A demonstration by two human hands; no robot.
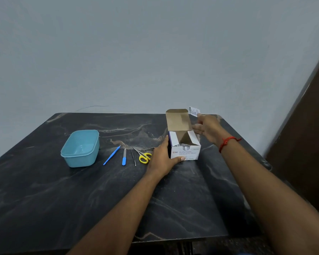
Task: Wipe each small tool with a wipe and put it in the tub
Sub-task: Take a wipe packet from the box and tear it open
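So: both hands are at the box [185,152], right of centre frame. Left hand [162,159] grasps the box's left side, thumb on the front face. My read is that this pins the light carton so a one-handed pull doesn't drag it across the table [63,190]. The lid flap stands up at the back and the inner flaps are folded out, so the mouth is clear.

Right hand [208,128] is just above and right of the box, pinching one swab packet [194,111] by its lower edge, held clear of the lid. Which fingers do the pinch is too blurred to call.

Tools lie in a row at centre frame between tub and box, handles toward me for easy pickup: blue stick [111,155], file [124,157], tweezers [133,156], yellow scissors [145,157]. The scissors are just beside the left hand, and neither hand touches any tool.

Tub [77,161] sits left of the row, open-topped, with nothing in it that I can see. It looks parked at the far end so wiped items travel away from the box.

Judgement: I'm on the first wipe and the packet isn't torn yet. Tearing it needs both hands, so the left must let go of the box.
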